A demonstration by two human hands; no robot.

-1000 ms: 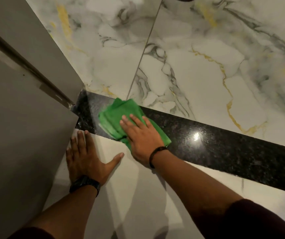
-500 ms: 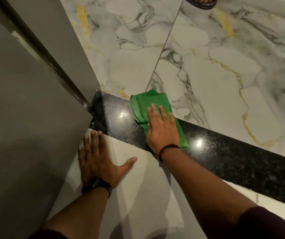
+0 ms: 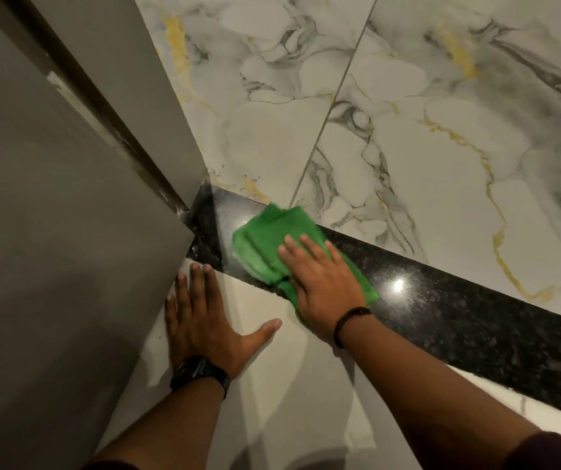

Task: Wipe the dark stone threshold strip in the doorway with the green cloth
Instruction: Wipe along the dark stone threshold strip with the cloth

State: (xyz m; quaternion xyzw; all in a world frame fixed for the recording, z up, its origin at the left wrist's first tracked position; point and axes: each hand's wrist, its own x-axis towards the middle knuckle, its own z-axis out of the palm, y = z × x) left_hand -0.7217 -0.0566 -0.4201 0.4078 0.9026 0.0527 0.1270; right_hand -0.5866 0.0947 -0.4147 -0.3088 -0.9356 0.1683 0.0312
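grey door panel point(image 3: 52, 266) fills the left of the frame, its lower corner ending beside the left end of the dark stone threshold strip point(image 3: 441, 310). a second grey panel point(image 3: 120, 79) stands behind it at upper left, dark gap between the two.

left hand point(image 3: 204, 317) lies flat, palm down, on the plain pale tile point(image 3: 272, 385) at lower centre, fingers spread and pointing up the frame, thumb out to the right. it has hold of nothing. fingertips reach near the strip's lower edge, just beside the door corner. black watch point(image 3: 201, 371) on that wrist.

green cloth point(image 3: 265, 242), folded in layers, sits on the strip at centre frame, near its left end; the cloth's top corner reaches the strip's upper edge. right hand point(image 3: 319, 279) presses flat on the cloth's right half, fingers extended and together, pointing up-left, not curled around it. heel of the hand overlaps the strip's lower edge onto the pale tile. thin black band point(image 3: 350, 320) on the right wrist.

strip runs diagonally from centre-left down to the right edge, speckled, with a bright light glint right of the hand. white marble-look tiles point(image 3: 408, 130) with grey and yellow veins cover the upper right.
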